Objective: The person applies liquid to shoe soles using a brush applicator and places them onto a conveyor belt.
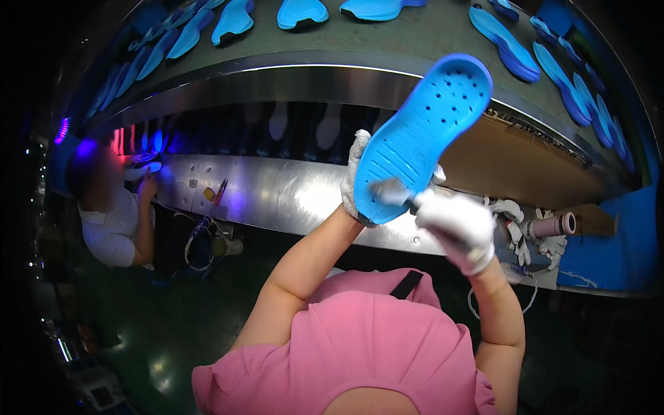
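Bright blue, foam by the look of it, and here in the head view is the shoe sole (432, 117), up off the bench, tilted, broad end away from the wearer, between the steel ledge (277, 190) and the pink top (387, 332)! It should be light, I'd judge, with a springy bend along its length and no great risk of breaking; thin edges could take a dent, though. Those holes and ridges ought to give some grip, but a wet face could turn slick, so the rim and underside look the sensible places to hold.

And that's where the left hand (351, 173) is: white-gloved, closed around the near end from behind, its fingers up along the left edge. (A scrap of white shows at the right edge too, but whose finger that is, I can't tell.)

Over to the right hand (462, 228), gloved as well, badly blurred, curled shut around a brush (391, 192). The pale bristles are over the near end of the sole and seem to meet its face. Beyond, more blue soles (304, 12) lie spaced along the green belt (387, 43).
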The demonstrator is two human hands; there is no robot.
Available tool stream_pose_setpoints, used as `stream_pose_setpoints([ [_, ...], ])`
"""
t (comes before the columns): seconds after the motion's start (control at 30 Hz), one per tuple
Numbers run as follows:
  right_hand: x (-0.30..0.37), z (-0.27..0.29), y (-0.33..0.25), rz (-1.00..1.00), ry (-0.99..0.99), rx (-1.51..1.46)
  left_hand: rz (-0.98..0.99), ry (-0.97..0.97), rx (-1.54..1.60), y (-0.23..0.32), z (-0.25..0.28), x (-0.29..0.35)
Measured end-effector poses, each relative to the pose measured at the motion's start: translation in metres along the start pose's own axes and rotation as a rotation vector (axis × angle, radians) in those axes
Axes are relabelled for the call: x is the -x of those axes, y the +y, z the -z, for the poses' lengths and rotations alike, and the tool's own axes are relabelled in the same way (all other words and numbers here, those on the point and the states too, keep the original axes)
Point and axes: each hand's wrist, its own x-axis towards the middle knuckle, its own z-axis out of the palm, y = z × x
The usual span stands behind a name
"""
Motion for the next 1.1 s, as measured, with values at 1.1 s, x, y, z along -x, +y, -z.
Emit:
stream_pose_setpoints([
  [1.1,-0.014,-0.006,-0.018,0.059,-0.268,0.213,0.375,0.505,-0.294,0.052,0.004,0.024],
])
